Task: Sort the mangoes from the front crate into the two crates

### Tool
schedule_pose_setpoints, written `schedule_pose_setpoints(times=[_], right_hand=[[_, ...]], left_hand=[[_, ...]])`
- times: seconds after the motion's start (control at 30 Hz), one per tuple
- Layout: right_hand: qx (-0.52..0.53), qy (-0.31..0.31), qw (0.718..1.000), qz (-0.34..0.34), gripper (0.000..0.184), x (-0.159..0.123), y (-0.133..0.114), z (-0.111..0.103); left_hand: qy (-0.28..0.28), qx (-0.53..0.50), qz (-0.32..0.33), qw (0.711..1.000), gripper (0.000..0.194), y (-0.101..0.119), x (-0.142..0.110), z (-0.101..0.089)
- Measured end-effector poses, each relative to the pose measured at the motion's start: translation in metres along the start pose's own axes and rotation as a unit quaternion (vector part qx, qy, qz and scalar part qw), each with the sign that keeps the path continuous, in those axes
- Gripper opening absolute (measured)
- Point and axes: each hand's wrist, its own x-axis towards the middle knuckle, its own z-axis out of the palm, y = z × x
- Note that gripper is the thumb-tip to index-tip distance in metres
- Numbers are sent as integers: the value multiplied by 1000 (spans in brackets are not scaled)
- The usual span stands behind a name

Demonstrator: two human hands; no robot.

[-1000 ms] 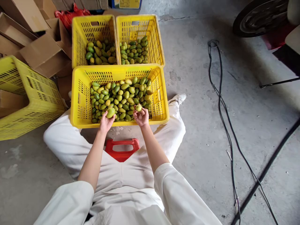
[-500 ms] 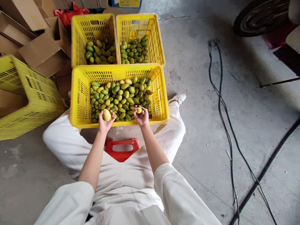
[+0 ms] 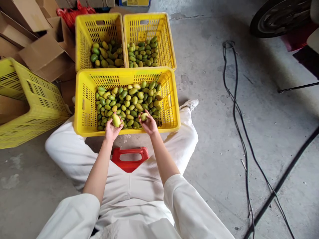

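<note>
My left hand (image 3: pixel 112 131) is closed around a large yellow-green mango (image 3: pixel 116 120) above the near edge of the front yellow crate (image 3: pixel 127 131). To its right, my right hand (image 3: pixel 150 125) grips a smaller green mango (image 3: pixel 144 116) between thumb and fingers. Both hands are over the crate's near side. Inside that crate lies a heap of small green and yellowish mangoes (image 3: pixel 129 103). Directly behind stand two more yellow crates: the left one (image 3: pixel 83 41) holds larger mangoes (image 3: pixel 107 54), the right one (image 3: pixel 165 41) smaller green mangoes (image 3: pixel 143 53).
A red plastic stool (image 3: pixel 130 166) with a handle slot is between my legs. Another yellow crate (image 3: pixel 45 99) stands at the left, before cardboard boxes (image 3: pixel 42 54). Black cables (image 3: pixel 234 96) run along the concrete floor on the right, below a vehicle wheel (image 3: pixel 271 20).
Both mangoes have been turned in my fingers. The left mango has shifted slightly right and up; my right hand has moved a little left, with its mango showing more of its side.
</note>
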Motion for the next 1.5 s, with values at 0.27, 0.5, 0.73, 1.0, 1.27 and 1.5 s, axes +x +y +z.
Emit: schedule_pose_setpoints(times=[0.27, 0.5, 0.73, 1.0, 1.27, 1.5], right_hand=[[-60, -36, 998, -3, 23, 0, -1, 4], [-29, -26, 999, -26, 32, -7, -2, 11], [14, -15, 1000, -16, 40, -16, -8, 18], [38, -5, 999, 15, 23, -14, -11, 16], [-28, 26, 998, -44, 21, -8, -5, 12], [-18, 16, 1000, -4, 34, -8, -3, 15]], left_hand=[[10, -13, 35, 999, 25, -2, 8, -2], [15, -53, 49, 997, 18, -4, 8, -2], [31, -31, 27, 999, 27, -5, 6, 1], [16, -61, 28, 998, 22, 0, 1, 2], [17, 31, 35, 999, 12, -4, 7, -8], [11, 33, 40, 999, 21, -7, 12, -11]])
